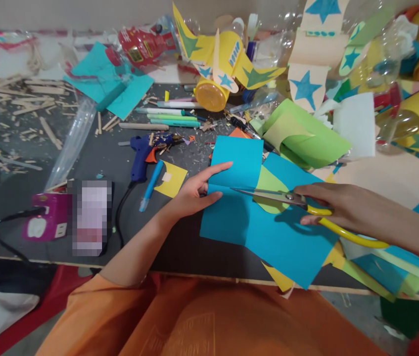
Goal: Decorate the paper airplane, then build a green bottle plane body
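Observation:
My right hand [328,202] grips yellow-handled scissors [283,196], whose blades point left across a blue sheet of paper [231,212]. A cut or crease line runs from the blade tips to the sheet's left edge; I cannot tell which. There my left hand [200,188] holds the paper, index finger stretched over the upper part and thumb on the lower. Under the blades lies a green paper piece [274,190]. Another blue sheet [287,242] spreads beneath, toward the table's front edge.
A blue glue gun [140,158], a blue marker [152,185] and a yellow paper scrap [175,179] lie left of my hands. Farther left are a phone [90,217] and a purple power adapter [46,217]. A yellow bottle craft [212,94] and green paper [309,133] sit behind.

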### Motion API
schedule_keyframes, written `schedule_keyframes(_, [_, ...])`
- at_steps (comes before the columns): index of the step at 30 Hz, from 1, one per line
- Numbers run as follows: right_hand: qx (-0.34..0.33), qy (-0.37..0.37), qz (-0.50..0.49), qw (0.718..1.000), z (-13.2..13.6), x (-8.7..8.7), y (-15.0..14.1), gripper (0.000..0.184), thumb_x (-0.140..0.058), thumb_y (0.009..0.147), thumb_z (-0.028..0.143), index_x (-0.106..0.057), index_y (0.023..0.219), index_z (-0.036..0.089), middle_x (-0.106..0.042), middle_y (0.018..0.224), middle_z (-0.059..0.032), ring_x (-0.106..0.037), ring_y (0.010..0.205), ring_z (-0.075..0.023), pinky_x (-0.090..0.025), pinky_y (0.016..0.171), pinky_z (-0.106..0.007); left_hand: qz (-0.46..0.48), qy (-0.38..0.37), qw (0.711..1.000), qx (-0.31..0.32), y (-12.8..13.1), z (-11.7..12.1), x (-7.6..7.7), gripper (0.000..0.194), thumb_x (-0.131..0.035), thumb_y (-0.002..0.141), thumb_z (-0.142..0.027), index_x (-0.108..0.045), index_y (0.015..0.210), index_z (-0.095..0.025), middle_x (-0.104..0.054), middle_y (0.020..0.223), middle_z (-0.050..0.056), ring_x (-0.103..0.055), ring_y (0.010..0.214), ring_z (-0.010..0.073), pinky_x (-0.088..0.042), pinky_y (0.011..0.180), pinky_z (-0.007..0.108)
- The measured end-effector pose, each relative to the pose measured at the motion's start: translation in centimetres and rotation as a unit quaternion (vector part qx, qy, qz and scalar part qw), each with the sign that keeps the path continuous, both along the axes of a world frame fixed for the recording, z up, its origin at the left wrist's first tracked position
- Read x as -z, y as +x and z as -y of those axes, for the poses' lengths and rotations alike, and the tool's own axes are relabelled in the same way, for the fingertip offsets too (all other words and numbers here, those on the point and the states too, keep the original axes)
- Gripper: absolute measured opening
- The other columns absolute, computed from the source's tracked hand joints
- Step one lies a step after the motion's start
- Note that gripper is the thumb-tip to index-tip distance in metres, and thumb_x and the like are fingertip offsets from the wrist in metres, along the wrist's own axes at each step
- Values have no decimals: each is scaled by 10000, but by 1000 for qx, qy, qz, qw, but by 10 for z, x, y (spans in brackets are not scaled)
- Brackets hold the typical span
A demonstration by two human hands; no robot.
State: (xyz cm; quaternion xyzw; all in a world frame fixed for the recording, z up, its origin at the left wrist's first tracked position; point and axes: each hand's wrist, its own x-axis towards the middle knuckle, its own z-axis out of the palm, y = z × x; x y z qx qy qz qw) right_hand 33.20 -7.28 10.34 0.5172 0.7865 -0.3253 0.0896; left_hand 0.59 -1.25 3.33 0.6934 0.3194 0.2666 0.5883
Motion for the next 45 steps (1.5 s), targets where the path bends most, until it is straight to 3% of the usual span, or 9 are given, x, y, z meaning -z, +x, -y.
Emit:
schedule_keyframes(8, [5, -34, 27, 999, -8, -5, -7, 885, -200, 835, 850, -598, 1282, 197, -704, 1197, -193, -708, 991, -391, -566, 738, -480, 11, -6, 1000, -1, 0, 0, -1, 565, -650, 908, -422, -489, 1422, -251, -566, 764, -12, -224, 448, 21, -190, 396, 191])
schedule_keyframes(17, [-19, 16, 8, 1000, -5, 4, -7, 820, -271, 857, 815, -628, 1266, 200, -727, 1168, -190, -730, 926, -358, -566, 678, -404, 13, -1, 1000, 13, 1, 3, 2, 552, -635, 922, -404, -480, 1429, -249, -618, 834, 8, -210, 439, 9, -196, 392, 186])
schedule_keyframes(27, [-29, 29, 4, 999, -5, 5, -5, 850, -191, 861, 820, -657, 1229, 212, -753, 1121, -176, -752, 806, -339, -550, 564, -375, 13, 3, 1000, 14, 4, 2, 2, 552, -622, 928, -408, -474, 1436, -249, -651, 906, 30, -223, 448, 9, -202, 397, 178])
schedule_keyframes(31, [-11, 19, 15, 1000, -3, 3, -6, 751, -287, 884, 784, -630, 1269, 238, -742, 1152, -155, -739, 870, -331, -548, 613, -367, 11, 1, 1000, 10, 7, 3, -1, 556, -639, 917, -388, -490, 1434, -248, -667, 951, 50, -222, 450, 9, -218, 407, 185])
schedule_keyframes(45, [13, -31, -22, 999, -6, 4, -13, 823, -275, 849, 828, -621, 1247, 196, -723, 1165, -164, -712, 900, -347, -534, 672, -428, 4, 19, 999, 35, 12, 5, 0, 520, -580, 950, -383, -456, 1448, -293, -666, 1122, 75, -229, 478, 21, -259, 421, 176])
